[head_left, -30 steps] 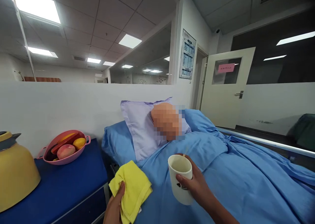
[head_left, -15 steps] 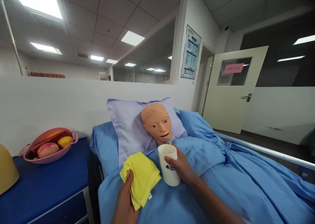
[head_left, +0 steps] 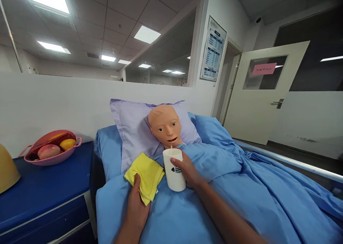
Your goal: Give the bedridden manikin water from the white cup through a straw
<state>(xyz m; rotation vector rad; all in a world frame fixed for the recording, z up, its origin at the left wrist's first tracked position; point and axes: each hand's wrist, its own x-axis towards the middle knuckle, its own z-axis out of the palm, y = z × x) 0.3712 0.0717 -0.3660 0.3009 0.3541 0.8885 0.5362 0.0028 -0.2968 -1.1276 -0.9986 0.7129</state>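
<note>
My right hand (head_left: 187, 169) is wrapped around a white cup (head_left: 173, 177) with a black fish-bone print. A straw (head_left: 172, 147) sticks up from the cup, its upper end close to the open mouth of a manikin (head_left: 165, 126); whether it touches the lips I cannot tell. A yellow towel (head_left: 146, 176) is gripped by my left hand (head_left: 136, 203), thumb on top, just left of the cup. The manikin's head rests on a lilac pillow (head_left: 131, 126), and a blue quilt (head_left: 227, 194) covers its body.
On the left stands a blue bedside cabinet (head_left: 53, 188). It bears a pink basket of fruit (head_left: 53, 160) and a yellow rounded object (head_left: 8, 172). A bed rail (head_left: 289, 158) runs along the right side. Beyond it is an open door (head_left: 268, 111).
The cup and straw have shifted left and slightly up in the picture, and the straw now stands in front of the manikin's chin. The towel has moved the same way; the camera view has shifted too.
</note>
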